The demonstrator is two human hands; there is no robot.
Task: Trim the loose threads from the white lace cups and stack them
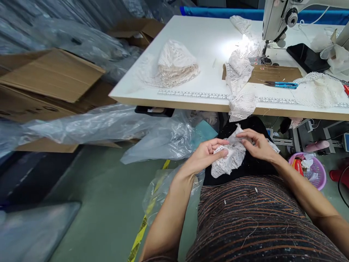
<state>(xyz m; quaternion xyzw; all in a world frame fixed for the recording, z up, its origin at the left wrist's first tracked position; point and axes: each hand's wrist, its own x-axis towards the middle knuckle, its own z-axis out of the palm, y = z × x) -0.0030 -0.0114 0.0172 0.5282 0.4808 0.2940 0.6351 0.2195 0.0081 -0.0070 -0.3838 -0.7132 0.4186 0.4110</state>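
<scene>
Over my lap, a piece of white lace fabric (230, 160) hangs between my two hands. My left hand (211, 153) pinches its left side between thumb and fingers. At the upper right of the piece, my right hand (255, 143) has its fingertips closed on the lace edge. Just above, a white lace strip (238, 76) trails from the sewing machine (272, 22) across the table and droops over its front edge. A heap of white lace (177, 63) sits on the left part of the table.
The white table (207, 40) has a printed ruler along its front edge. Blue thread snips (283, 85), a black phone (308, 57) and more lace (321, 89) lie right. Below stands a pink basket (321, 174); cardboard boxes (54, 72) and plastic sheeting (103, 122) fill the left.
</scene>
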